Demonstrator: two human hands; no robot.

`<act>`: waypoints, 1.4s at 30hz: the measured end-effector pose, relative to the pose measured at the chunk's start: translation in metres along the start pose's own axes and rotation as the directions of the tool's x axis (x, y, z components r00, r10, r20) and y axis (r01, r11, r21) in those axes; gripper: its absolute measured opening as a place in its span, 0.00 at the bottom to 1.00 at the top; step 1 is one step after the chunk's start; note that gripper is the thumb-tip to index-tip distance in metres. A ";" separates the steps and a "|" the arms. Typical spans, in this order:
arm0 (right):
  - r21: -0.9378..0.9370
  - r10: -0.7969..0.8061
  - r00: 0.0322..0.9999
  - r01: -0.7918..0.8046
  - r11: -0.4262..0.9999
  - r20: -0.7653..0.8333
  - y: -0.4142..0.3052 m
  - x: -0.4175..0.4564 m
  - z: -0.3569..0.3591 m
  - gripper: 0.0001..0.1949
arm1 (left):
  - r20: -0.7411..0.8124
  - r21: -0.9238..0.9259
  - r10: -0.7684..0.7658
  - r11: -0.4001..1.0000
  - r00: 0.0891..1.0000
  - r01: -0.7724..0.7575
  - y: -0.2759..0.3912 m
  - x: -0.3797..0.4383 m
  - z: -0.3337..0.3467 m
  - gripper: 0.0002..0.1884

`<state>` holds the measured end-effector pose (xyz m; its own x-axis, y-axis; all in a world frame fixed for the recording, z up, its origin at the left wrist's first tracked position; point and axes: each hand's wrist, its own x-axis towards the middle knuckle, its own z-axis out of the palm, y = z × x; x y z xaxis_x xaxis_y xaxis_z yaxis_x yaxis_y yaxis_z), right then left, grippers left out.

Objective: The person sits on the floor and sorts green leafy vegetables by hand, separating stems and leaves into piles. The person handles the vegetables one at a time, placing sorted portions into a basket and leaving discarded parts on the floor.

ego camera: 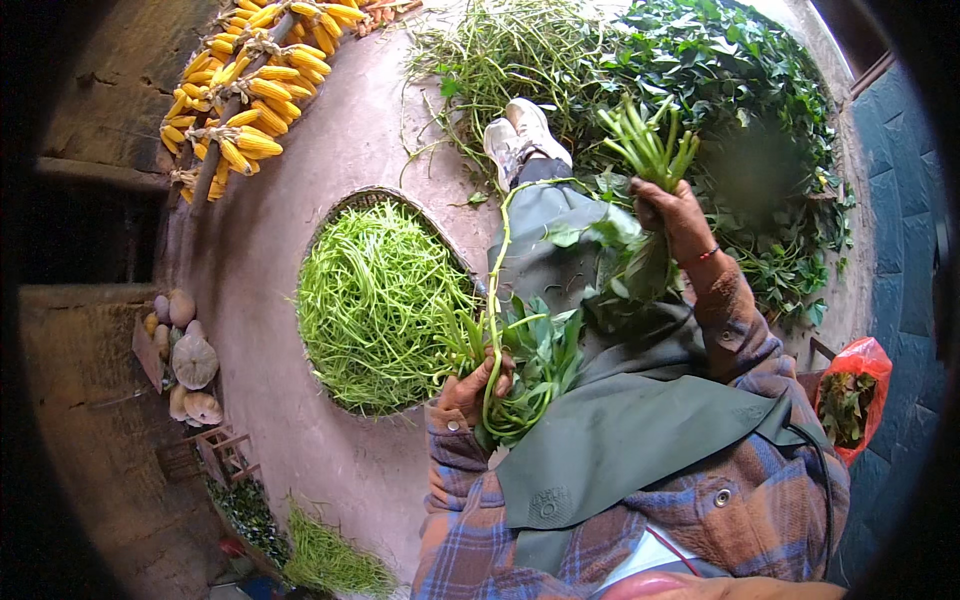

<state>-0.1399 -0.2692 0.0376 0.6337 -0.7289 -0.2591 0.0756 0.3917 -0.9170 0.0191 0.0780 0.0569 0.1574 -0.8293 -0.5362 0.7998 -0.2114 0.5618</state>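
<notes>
My left hand (pixel 474 382) grips a long pale-green vine (pixel 495 300) together with cut leaf stalks (pixel 466 337) and leaves that hang over my lap. The vine runs up past my knees toward my shoes. Raised over the other side of my lap, my right hand (pixel 671 214) is closed around a bunch of thick green leaf stalks (pixel 652 142); its leaves (pixel 637 262) droop below the fist. Close beside my left hand stands a round woven basket (pixel 439 217) heaped with light-green stripped stalks (pixel 382 300). A dark green apron (pixel 637 442) covers my lap.
A large heap of leafy vines (pixel 720 67) lies beyond my shoes (pixel 529 135). Corn cobs (pixel 262 97) hang on poles at upper left. Pumpkins (pixel 193 360) and a small wooden stool (pixel 225 454) line the left wall. A red plastic bag (pixel 870 435) of leaves sits at right; more stalks (pixel 330 555) lie lower left.
</notes>
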 end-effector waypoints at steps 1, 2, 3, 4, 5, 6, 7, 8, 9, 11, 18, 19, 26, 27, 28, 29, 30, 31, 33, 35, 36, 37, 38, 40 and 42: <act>-0.030 -0.003 1.000 0.002 1.000 -0.016 -0.006 -0.003 -0.008 0.07 | -0.118 0.065 -0.012 0.998 0.993 0.019 0.007 -0.004 0.011 0.13; -0.033 -0.020 0.999 0.021 0.999 0.027 -0.013 -0.009 -0.012 0.07 | -0.235 0.128 -0.013 0.991 0.972 0.045 0.010 -0.005 0.017 0.12; -0.033 -0.037 0.997 0.040 0.999 0.073 -0.019 -0.017 -0.014 0.07 | -0.274 0.226 0.062 0.974 0.960 0.002 0.010 -0.005 0.018 0.11; -0.113 -0.027 0.998 0.034 0.993 0.062 -0.021 -0.023 -0.013 0.08 | -0.305 0.324 0.140 0.945 0.942 -0.036 0.010 -0.006 0.017 0.09; -0.192 -0.018 0.999 0.027 0.981 0.050 -0.022 -0.029 -0.013 0.08 | -0.327 0.419 0.221 0.905 0.919 -0.069 0.009 -0.008 0.016 0.08; -0.292 -0.058 0.994 0.082 0.953 0.089 -0.021 -0.035 -0.018 0.09 | -0.345 0.449 0.207 0.893 0.915 -0.033 0.012 -0.011 0.011 0.07; -0.420 -0.115 0.982 0.169 0.892 0.152 -0.025 -0.040 -0.017 0.09 | -0.366 0.474 0.196 0.880 0.910 0.001 0.018 -0.017 0.002 0.07; -0.431 -0.211 0.962 0.268 0.861 0.175 -0.022 -0.043 -0.014 0.08 | -0.388 0.504 0.226 0.864 0.894 0.000 0.022 -0.024 0.000 0.08; -0.440 -0.307 0.930 0.365 0.821 0.200 -0.018 -0.045 -0.012 0.08 | -0.407 0.534 0.260 0.845 0.876 -0.002 0.027 -0.030 0.000 0.10; -0.471 -0.389 0.866 0.499 0.728 0.315 -0.026 -0.050 -0.011 0.10 | -0.410 0.538 0.306 0.842 0.859 -0.043 0.030 -0.037 -0.008 0.11; -0.278 -0.144 0.968 0.084 0.957 -0.205 -0.049 -0.019 -0.047 0.10 | -0.405 0.540 0.307 0.841 0.861 -0.047 0.012 -0.034 -0.026 0.12; -0.200 -0.156 0.938 0.097 0.975 -0.309 -0.046 -0.006 -0.063 0.08 | -0.386 0.572 0.332 0.818 0.860 -0.059 0.007 -0.024 -0.024 0.12; -0.563 -0.290 0.899 0.060 0.824 -0.328 0.071 0.086 -0.187 0.06 | -0.567 0.368 0.201 0.929 0.799 0.027 -0.006 -0.017 -0.050 0.10; -0.605 -0.275 0.888 -0.005 0.796 -0.369 0.080 0.084 -0.181 0.06 | -0.617 0.335 0.220 0.942 0.756 -0.002 -0.002 -0.023 -0.062 0.10; -0.459 -0.152 0.901 -0.057 0.887 -0.405 0.091 0.083 -0.181 0.06 | -0.667 0.183 0.220 0.975 0.712 -0.129 0.000 -0.027 -0.066 0.09; -0.417 -0.051 0.893 -0.157 0.895 -0.447 0.114 0.091 -0.189 0.05 | -0.668 0.154 0.215 0.977 0.713 -0.150 0.008 -0.032 -0.072 0.10; -0.297 0.016 0.878 -0.179 0.938 -0.479 0.137 0.099 -0.187 0.05 | -0.726 0.172 0.219 0.976 0.651 -0.137 0.015 -0.033 -0.064 0.09; -0.172 0.082 0.858 -0.194 0.966 -0.506 0.158 0.103 -0.181 0.05 | -0.776 0.191 0.226 0.974 0.589 -0.121 0.023 -0.031 -0.059 0.08; -0.150 0.144 0.848 -0.252 0.956 -0.509 0.189 0.112 -0.172 0.05 | -0.785 0.260 0.200 0.965 0.586 0.020 0.025 -0.034 -0.062 0.09; -0.163 0.181 0.831 -0.308 0.937 -0.527 0.211 0.133 -0.162 0.07 | -0.776 0.306 0.217 0.950 0.592 0.052 0.012 -0.034 -0.066 0.11; -0.158 0.163 0.848 -0.276 0.948 -0.504 0.216 0.146 -0.154 0.07 | -0.811 0.286 0.163 0.948 0.562 0.137 0.013 -0.032 -0.056 0.11; -0.155 0.140 0.865 -0.241 0.958 -0.482 0.220 0.160 -0.146 0.07 | -0.841 0.259 0.109 0.941 0.530 0.217 0.014 -0.028 -0.049 0.12; -0.154 0.082 0.883 -0.172 0.973 -0.462 0.230 0.178 -0.138 0.07 | -0.821 0.263 0.118 0.947 0.559 0.186 0.003 -0.028 -0.060 0.13; -0.169 0.148 0.905 -0.231 0.958 -0.399 0.255 0.212 -0.130 0.07 | -0.815 0.217 0.068 0.957 0.576 0.194 0.000 -0.020 -0.061 0.16; -0.206 0.174 0.904 -0.270 0.941 -0.390 0.298 0.238 -0.133 0.08 | -0.813 0.149 0.002 0.967 0.583 0.205 0.000 -0.012 -0.065 0.16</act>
<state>-0.0687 -0.4007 -0.3372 0.2857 -0.8101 -0.5120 -0.2585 0.4493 -0.8552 0.0549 0.1213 0.0229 0.5638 -0.0635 -0.8235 0.7194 -0.4520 0.5274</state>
